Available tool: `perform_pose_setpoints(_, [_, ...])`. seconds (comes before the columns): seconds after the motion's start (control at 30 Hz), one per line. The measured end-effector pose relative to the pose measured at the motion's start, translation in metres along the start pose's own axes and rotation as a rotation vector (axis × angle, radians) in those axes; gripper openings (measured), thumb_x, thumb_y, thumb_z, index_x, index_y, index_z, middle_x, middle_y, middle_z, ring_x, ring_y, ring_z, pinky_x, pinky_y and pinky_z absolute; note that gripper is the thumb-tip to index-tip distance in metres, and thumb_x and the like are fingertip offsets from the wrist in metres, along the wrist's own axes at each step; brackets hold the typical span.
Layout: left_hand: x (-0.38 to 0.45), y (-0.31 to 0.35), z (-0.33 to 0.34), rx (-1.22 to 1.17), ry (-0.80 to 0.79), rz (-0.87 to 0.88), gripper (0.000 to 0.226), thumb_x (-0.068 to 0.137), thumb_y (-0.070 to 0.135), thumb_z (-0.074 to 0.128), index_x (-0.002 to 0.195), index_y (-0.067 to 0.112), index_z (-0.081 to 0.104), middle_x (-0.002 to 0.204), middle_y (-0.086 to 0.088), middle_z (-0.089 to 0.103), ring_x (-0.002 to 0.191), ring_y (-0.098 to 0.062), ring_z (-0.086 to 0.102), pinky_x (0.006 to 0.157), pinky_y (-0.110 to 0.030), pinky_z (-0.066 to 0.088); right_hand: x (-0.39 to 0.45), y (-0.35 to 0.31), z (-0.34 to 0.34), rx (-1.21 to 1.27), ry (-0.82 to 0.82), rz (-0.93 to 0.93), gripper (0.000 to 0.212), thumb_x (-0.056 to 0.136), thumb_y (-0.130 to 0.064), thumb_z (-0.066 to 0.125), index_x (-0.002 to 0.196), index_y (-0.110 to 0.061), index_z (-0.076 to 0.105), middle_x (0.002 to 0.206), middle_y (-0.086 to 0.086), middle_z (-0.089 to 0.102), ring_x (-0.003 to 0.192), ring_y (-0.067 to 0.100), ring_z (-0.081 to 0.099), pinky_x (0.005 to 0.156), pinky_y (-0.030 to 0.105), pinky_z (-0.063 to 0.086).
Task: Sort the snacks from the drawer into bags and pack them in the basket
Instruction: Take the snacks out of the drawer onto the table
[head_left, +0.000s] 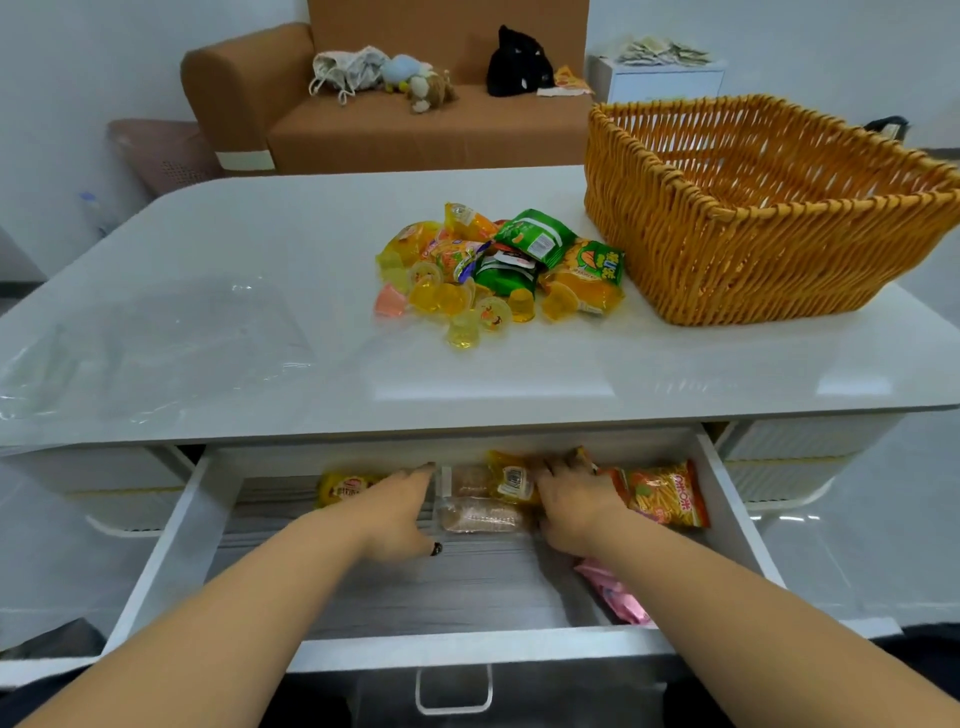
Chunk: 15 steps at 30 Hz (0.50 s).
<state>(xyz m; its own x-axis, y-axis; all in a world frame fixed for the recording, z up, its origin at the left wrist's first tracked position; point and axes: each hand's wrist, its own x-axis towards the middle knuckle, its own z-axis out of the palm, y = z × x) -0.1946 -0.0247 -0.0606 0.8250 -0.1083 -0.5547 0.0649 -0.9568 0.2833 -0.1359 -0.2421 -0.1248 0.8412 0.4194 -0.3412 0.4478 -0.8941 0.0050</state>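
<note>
The drawer (171, 545) stands pulled out below the table edge, its handle (453, 691) nearest the camera. Both forearms reach into it. The left hand (397, 512) lies flat, fingers straight and close together, its tips at the back of the drawer beside a yellow packet (345, 488) that the hand partly covers. The right hand (574, 512) is curled down over the snacks at the back; its fingertips are hidden among the packets, so I cannot tell whether it grips anything. Between the hands lie clear-wrapped cakes (480, 512) and another yellow pack (514, 480) with a barcode. Right of the right hand sits an orange chip bag (667, 493). A pink packet (618, 597) lies near the drawer's right wall, partly under the right forearm. The rear of the drawer is shadowed by the tabletop, so anything farther back is out of sight.

On the table (519, 374), clear bags (156, 343) lie at the left, hard to make out against the white top. Mid-table is a snack pile (498, 270): jelly cups, green and orange packs. Just right of it stands the basket (753, 249), cut off by the frame's right edge; its floor is hidden by the near wall.

Beyond is a brown sofa (374, 124) with soft toys (415, 78) and a black bag (519, 65).
</note>
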Motion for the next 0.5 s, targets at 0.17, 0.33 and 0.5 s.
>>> perform_pose_setpoints(0.17, [0.037, 0.015, 0.011, 0.109, 0.03, 0.003, 0.111, 0.088, 0.028, 0.069, 0.153, 0.015, -0.02, 0.162, -0.013, 0.014, 0.132, -0.028, 0.046, 0.107, -0.032, 0.041, 0.013, 0.016, -0.011, -0.073, 0.014, -0.081, 0.045, 0.091, -0.036, 0.054, 0.131, -0.015, 0.048, 0.128, 0.008, 0.057, 0.111, 0.029, 0.057, 0.09, 0.04, 0.051])
perform_pose_setpoints(0.33, [0.055, 0.021, 0.039, 0.239, 0.121, 0.004, 0.097, 0.086, 0.038, 0.069, 0.152, 0.01, 0.003, 0.152, -0.016, 0.032, 0.135, -0.033, 0.039, 0.112, -0.039, 0.032, -0.006, 0.02, -0.054, -0.126, -0.07, -0.183, 0.039, 0.089, -0.033, 0.059, 0.123, -0.016, 0.054, 0.115, 0.006, 0.06, 0.101, 0.025, 0.059, 0.078, 0.035, 0.05])
perform_pose_setpoints(0.5, [0.06, 0.031, 0.054, 0.326, 0.224, -0.016, 0.089, 0.076, 0.058, 0.069, 0.146, 0.02, 0.028, 0.146, -0.006, 0.04, 0.134, -0.029, 0.034, 0.108, -0.042, 0.032, -0.065, 0.022, -0.123, 0.257, -0.056, -0.257, 0.023, 0.087, -0.038, 0.064, 0.098, -0.02, 0.054, 0.088, -0.003, 0.055, 0.077, 0.013, 0.05, 0.063, 0.027, 0.04])
